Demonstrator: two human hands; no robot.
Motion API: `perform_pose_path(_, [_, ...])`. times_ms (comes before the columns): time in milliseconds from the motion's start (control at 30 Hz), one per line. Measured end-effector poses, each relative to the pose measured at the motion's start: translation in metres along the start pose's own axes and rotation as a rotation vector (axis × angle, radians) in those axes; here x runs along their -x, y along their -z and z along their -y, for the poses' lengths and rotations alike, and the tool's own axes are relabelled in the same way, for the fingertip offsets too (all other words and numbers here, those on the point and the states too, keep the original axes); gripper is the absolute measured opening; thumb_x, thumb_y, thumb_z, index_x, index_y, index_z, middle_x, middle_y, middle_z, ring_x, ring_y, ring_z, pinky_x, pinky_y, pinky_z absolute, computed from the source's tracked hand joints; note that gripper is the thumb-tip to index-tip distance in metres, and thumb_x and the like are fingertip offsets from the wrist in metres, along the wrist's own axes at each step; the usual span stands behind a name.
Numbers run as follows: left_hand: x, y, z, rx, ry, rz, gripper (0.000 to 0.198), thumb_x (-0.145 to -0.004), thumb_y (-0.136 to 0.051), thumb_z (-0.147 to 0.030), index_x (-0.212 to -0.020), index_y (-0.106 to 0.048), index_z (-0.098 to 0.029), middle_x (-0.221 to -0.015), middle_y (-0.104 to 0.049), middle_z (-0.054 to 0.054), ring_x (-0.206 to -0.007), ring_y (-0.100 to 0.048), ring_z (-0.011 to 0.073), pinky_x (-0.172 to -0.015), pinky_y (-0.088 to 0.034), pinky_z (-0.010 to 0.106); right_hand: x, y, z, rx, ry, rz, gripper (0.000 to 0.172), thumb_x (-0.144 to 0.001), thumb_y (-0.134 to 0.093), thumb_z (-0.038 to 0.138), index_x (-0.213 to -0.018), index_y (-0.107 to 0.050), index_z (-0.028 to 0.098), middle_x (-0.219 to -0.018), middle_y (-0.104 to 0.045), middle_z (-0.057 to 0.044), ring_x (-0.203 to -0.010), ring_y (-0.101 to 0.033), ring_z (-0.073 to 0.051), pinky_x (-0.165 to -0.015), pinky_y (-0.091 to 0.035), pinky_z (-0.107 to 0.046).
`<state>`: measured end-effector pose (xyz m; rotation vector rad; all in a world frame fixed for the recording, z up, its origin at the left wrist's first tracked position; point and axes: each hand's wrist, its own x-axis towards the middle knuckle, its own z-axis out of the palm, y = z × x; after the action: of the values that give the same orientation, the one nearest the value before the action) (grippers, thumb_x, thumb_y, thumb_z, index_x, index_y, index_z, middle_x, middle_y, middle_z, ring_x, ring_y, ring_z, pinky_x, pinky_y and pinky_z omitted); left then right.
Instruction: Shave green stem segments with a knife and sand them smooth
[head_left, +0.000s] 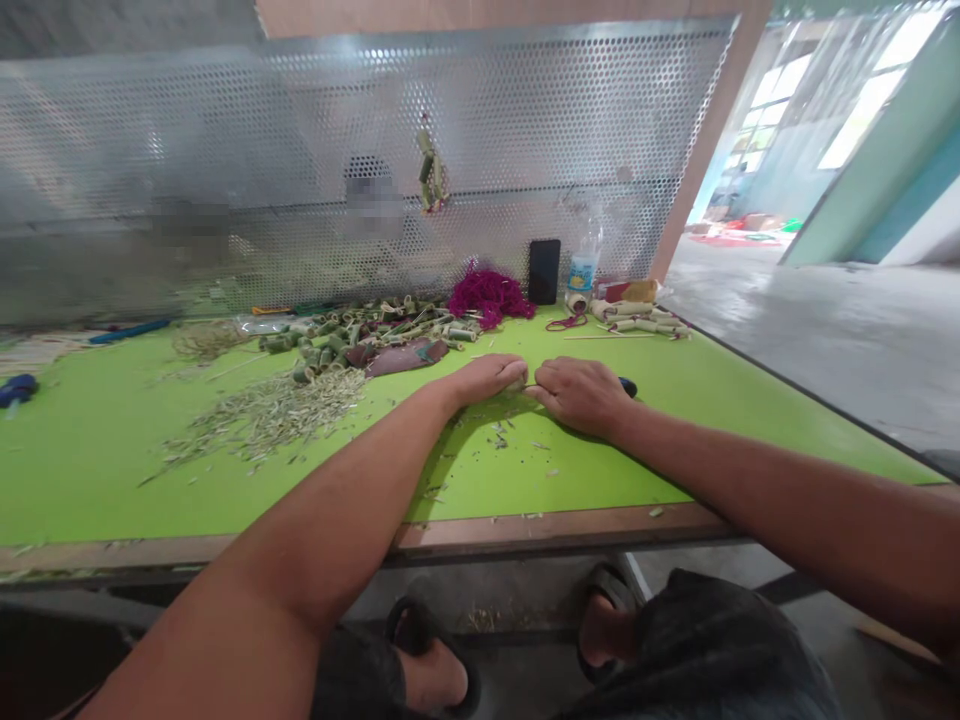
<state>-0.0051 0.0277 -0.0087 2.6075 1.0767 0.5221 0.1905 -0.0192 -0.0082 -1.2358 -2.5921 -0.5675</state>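
Observation:
Near the middle of the green-topped table, my left hand (pixel 491 377) is closed around a small greenish piece (pixel 516 384), mostly hidden, that looks like a short bamboo tube. Right beside it, my right hand (pixel 581 393) is wrapped round a tool with a dark handle (pixel 628 386); the handle's end sticks out behind the palm. A thin part of the tool shows between the two hands, reaching toward the left fingers. Its tip cannot be made out. Small shavings (pixel 501 432) lie on the green surface (pixel 600 470) just below the hands.
Behind my left hand lie a brown scrap (pixel 405 357), cut bamboo tubes (pixel 322 355) and a shavings heap (pixel 289 415). Purple string (pixel 491 297), a phone (pixel 544 272), a bottle (pixel 581 270) and strung tubes (pixel 645 318) line the perforated metal panel (pixel 510 150). A blue-handled tool (pixel 19 388) lies far left.

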Motion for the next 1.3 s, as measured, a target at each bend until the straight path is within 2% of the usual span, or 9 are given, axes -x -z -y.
perform_pose_path(167, [0.0003,-0.001,-0.0004,0.019,0.016,-0.012,0.044,-0.092,-0.027,-0.043,-0.085,-0.06,-0.015,-0.084,-0.062,0.005,-0.079,-0.052,0.0182,-0.075,-0.041,0.028,-0.0012,-0.002,-0.0015,-0.01,-0.03,-0.054,0.04,-0.098,-0.032,0.044,-0.086,-0.061,0.019,-0.086,-0.066,-0.006,-0.08,-0.056,-0.019,-0.067,-0.03,-0.03])
perform_pose_path(433, [-0.0015,-0.0026,0.0016,-0.001,-0.01,-0.029,0.044,-0.091,-0.029,-0.045,-0.074,-0.058,-0.016,-0.073,-0.057,0.003,-0.07,-0.048,0.0167,-0.066,-0.038,0.027,-0.0027,-0.0007,-0.0016,-0.033,-0.021,-0.012,0.041,-0.096,-0.033,0.045,-0.086,-0.063,0.02,-0.085,-0.066,-0.006,-0.078,-0.055,-0.019,-0.066,-0.029,-0.031])
perform_pose_path(633, [-0.0027,-0.0037,0.0029,0.015,-0.011,-0.039,0.043,-0.09,-0.03,-0.046,-0.07,-0.054,-0.016,-0.07,-0.055,0.002,-0.066,-0.046,0.0158,-0.062,-0.034,0.026,-0.0015,0.0003,0.0014,-0.028,-0.027,-0.028,0.039,-0.096,-0.035,0.044,-0.086,-0.063,0.019,-0.085,-0.066,-0.006,-0.079,-0.055,-0.019,-0.066,-0.029,-0.03])
perform_pose_path(833, [-0.004,-0.0045,0.0035,0.014,-0.031,-0.036,0.042,-0.089,-0.031,-0.045,-0.071,-0.055,-0.016,-0.069,-0.055,0.002,-0.067,-0.047,0.0157,-0.062,-0.034,0.026,-0.0029,0.0016,0.0031,-0.004,-0.005,0.02,0.041,-0.097,-0.033,0.044,-0.089,-0.065,0.018,-0.088,-0.068,-0.008,-0.082,-0.058,-0.02,-0.067,-0.03,-0.03])
perform_pose_path(1033, [-0.004,-0.0051,0.0056,0.017,0.029,-0.05,0.043,-0.09,-0.031,-0.044,-0.071,-0.057,-0.015,-0.069,-0.056,0.003,-0.067,-0.047,0.016,-0.062,-0.036,0.026,-0.0037,0.0012,0.0051,-0.016,0.056,0.126,0.043,-0.097,-0.032,0.045,-0.089,-0.065,0.018,-0.088,-0.069,-0.009,-0.083,-0.06,-0.02,-0.068,-0.032,-0.03])
perform_pose_path(1200, [0.0009,-0.0004,0.0063,0.105,-0.022,-0.037,0.038,-0.09,-0.032,-0.04,-0.087,-0.061,-0.014,-0.084,-0.06,0.004,-0.08,-0.052,0.0177,-0.075,-0.04,0.027,-0.0005,0.0,0.0018,-0.008,-0.02,-0.013,0.044,-0.097,-0.031,0.046,-0.087,-0.064,0.019,-0.087,-0.067,-0.007,-0.08,-0.057,-0.019,-0.066,-0.029,-0.03])
perform_pose_path(1300, [0.003,0.0031,0.0061,0.093,-0.047,-0.038,0.036,-0.09,-0.033,-0.04,-0.084,-0.059,-0.015,-0.083,-0.059,0.003,-0.08,-0.051,0.0176,-0.075,-0.04,0.027,-0.0005,-0.0015,0.0006,0.001,-0.037,-0.06,0.041,-0.097,-0.033,0.045,-0.086,-0.063,0.019,-0.086,-0.067,-0.006,-0.079,-0.056,-0.018,-0.065,-0.028,-0.03])
